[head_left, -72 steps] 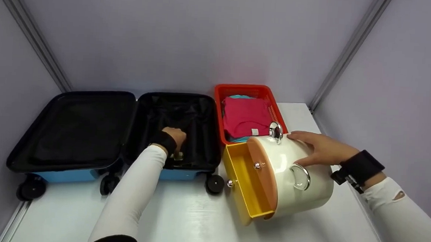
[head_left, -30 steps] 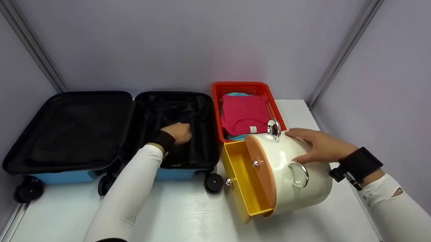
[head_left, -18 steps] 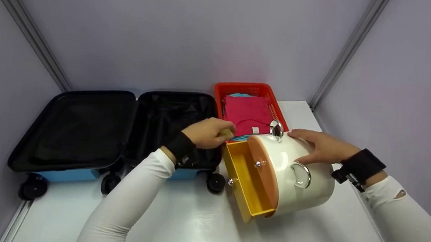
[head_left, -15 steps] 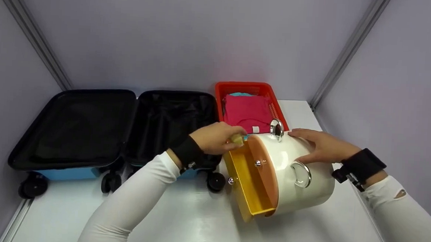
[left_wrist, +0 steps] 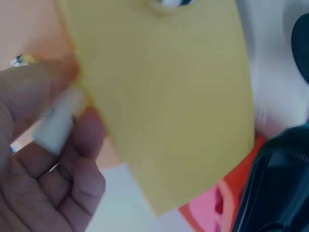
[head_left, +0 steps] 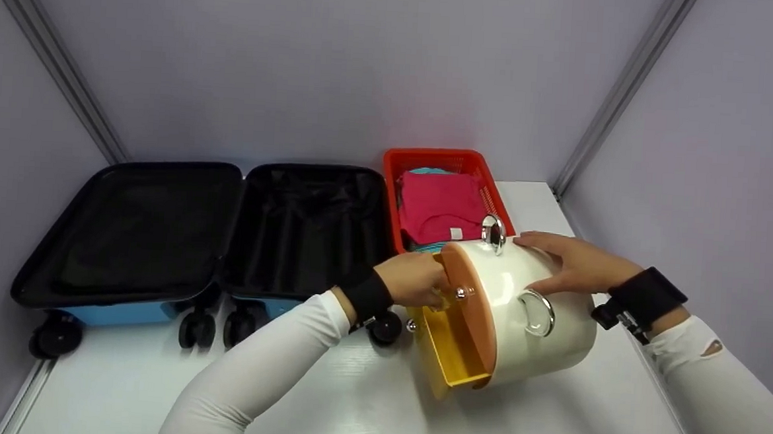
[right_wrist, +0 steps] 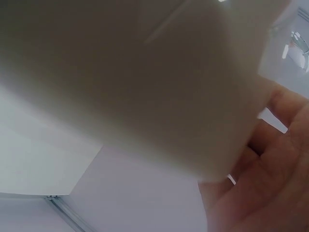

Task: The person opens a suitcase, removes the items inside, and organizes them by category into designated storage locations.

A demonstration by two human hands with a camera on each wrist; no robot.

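White round box (head_left: 540, 317), tipped on its side at 3 o'clock on the table (head_left: 350, 400); yellow drawer (head_left: 449, 343) pulled out. Left hand (head_left: 416, 278) pinches a small pale object (left_wrist: 58, 121) at the drawer mouth. Right hand (head_left: 572, 263) lies flat on the box. Risk: drawer sliding out, object missing. Suitcase (head_left: 194, 233) at 9 o'clock, basket (head_left: 394, 197) at 12; bare room at 6.

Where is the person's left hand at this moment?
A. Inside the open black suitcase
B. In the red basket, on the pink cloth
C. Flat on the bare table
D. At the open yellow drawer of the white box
D: the left hand is at the top edge of the yellow drawer, pinching a small pale thing whose kind cannot be told, while the right hand rests on the white box.
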